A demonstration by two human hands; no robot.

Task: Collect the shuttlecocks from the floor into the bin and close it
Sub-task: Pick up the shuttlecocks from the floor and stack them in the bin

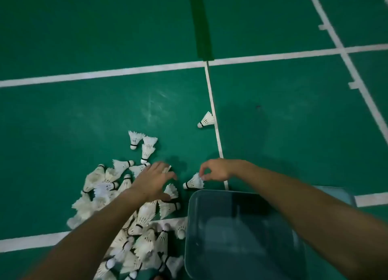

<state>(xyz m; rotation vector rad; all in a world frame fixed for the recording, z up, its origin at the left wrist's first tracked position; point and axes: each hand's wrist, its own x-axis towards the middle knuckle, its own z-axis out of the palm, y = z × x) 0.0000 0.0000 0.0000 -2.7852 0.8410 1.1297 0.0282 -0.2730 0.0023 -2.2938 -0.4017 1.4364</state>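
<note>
Shuttlecocks (134, 227) beside open translucent bin (241, 237)

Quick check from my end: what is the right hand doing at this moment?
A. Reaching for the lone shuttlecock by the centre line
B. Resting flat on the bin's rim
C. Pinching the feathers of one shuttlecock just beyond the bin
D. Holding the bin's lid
C. The right hand pinches the feathered skirt of a single shuttlecock lying on the floor just beyond the far rim of the bin, while the left hand is spread over the pile.
</note>
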